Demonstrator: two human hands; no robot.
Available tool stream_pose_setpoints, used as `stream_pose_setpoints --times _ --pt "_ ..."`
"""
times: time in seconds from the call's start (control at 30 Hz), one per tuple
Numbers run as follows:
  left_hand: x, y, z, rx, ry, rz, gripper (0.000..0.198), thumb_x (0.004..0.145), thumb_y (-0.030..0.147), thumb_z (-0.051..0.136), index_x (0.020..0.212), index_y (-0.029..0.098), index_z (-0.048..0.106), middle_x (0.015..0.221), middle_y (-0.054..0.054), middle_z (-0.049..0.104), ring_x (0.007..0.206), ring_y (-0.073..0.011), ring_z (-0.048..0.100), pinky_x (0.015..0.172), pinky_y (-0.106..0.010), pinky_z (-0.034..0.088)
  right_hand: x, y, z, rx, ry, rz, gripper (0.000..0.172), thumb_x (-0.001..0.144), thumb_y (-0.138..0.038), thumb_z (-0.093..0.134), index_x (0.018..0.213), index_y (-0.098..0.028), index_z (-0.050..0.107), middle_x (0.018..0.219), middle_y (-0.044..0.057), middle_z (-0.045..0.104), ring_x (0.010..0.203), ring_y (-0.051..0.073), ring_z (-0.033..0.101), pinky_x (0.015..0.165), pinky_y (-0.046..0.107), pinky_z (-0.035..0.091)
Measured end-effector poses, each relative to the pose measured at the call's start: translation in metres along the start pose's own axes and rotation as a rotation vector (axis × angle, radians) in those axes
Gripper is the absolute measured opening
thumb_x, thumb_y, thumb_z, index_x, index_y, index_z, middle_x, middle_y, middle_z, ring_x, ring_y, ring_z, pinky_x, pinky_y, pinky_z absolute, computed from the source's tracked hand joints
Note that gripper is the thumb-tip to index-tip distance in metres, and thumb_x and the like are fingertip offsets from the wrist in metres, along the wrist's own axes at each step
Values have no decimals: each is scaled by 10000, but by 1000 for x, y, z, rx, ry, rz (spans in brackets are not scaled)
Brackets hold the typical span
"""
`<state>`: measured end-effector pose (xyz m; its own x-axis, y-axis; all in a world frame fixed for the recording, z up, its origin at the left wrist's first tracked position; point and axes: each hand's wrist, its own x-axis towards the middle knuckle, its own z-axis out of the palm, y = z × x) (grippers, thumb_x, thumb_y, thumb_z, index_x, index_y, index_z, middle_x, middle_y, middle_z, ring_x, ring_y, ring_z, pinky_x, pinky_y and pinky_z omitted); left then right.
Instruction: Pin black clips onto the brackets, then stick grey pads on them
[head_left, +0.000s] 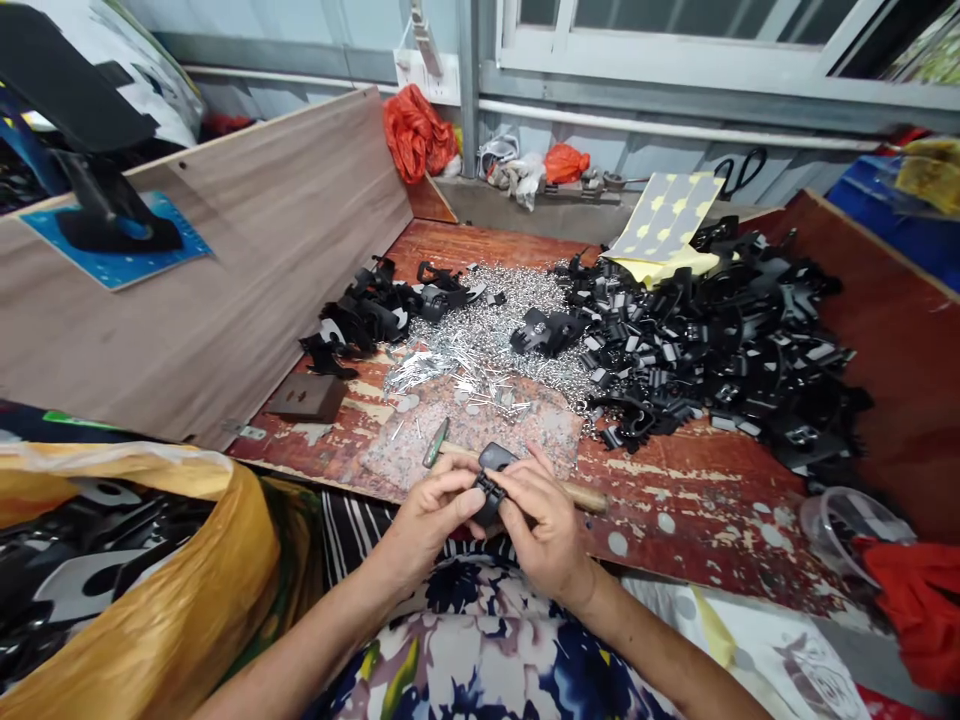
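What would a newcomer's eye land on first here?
Probably the glittering heap of metal bits across the middle of the red table, with black parts piled to its right. Nearer the front, both hands hold a small black piece, a hammer lying just beyond.

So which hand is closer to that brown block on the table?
Left. The left hand is to the right of the brown block and lower in view; the right hand is farther right, across the black part both hands hold.
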<state>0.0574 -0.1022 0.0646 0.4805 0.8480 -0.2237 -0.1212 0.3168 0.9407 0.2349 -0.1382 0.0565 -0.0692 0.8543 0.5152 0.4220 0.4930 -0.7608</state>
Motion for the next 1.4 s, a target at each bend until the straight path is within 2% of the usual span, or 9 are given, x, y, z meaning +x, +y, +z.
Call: stream_pose_setpoints --times 0.13,0.23,0.33,0.43,0.6,0.83,1.1,1.23,1.4 --pt "-4 5 -9 105 50 54 341 871 494 750 823 160 799 1486 -126 429 811 -146 601 614 -279 615 8 -1 -2 166 -138 71 382 989 -165 524 1290 -277 731 991 38 759 942 197 689 1053 466 507" --pt "-7 5 -16 110 83 39 305 880 457 747 806 165 799 1340 -126 581 702 -110 572 584 -242 559 35 16 -11 186 -386 87 344 971 -158 540 1196 -276 772 951 17 777 874 181 694 878 378 565" --pt "-8 1 -24 25 160 18 270 830 439 800 808 170 796 990 -71 662 661 -107 562 607 -220 526 79 48 -19 -168 -378 78 334 957 -101 556 1116 -274 794 905 16 774 827 189 655 860 399 520" --pt "-11 -2 -29 -64 219 -22 293 773 446 853 803 162 784 930 -54 661 694 -121 594 640 -222 542 121 83 -20 -611 -288 -17 290 951 -76 578 1074 -224 794 1011 89 748 948 246 590 880 423 436" --pt "-16 -3 -35 -91 235 -84 339 751 471 871 838 152 796 861 -49 676 678 -121 608 651 -226 561 146 111 -19 -730 -401 -131 103 939 -149 665 873 -167 741 989 107 704 968 245 540 860 380 389" --pt "-6 -1 -36 14 269 -36 342 762 484 839 795 153 757 835 -28 638 681 -136 598 647 -253 572 108 78 -36 -180 -269 -135 119 933 -143 643 847 -195 708 1022 57 773 956 186 714 863 354 553" --pt "8 6 -19 211 196 79 354 796 444 791 591 179 680 686 -19 556 631 -145 512 533 -237 457 68 13 -25 -143 -473 -265 165 1010 -230 599 1140 -210 697 965 44 784 844 174 740 758 317 604" --pt "-3 1 -27 250 206 129 364 783 404 819 544 184 653 613 -13 532 646 -153 505 575 -238 441 61 7 -14 -80 -518 -266 248 1019 -239 594 1253 -233 675 1017 45 788 874 174 746 784 327 615" --pt "-30 -5 -50 106 395 68 346 736 440 826 595 170 663 680 -4 538 581 -128 487 480 -223 437 82 21 19 -110 -526 -190 270 1003 -170 584 1241 -228 699 1066 48 785 913 184 732 820 345 592"
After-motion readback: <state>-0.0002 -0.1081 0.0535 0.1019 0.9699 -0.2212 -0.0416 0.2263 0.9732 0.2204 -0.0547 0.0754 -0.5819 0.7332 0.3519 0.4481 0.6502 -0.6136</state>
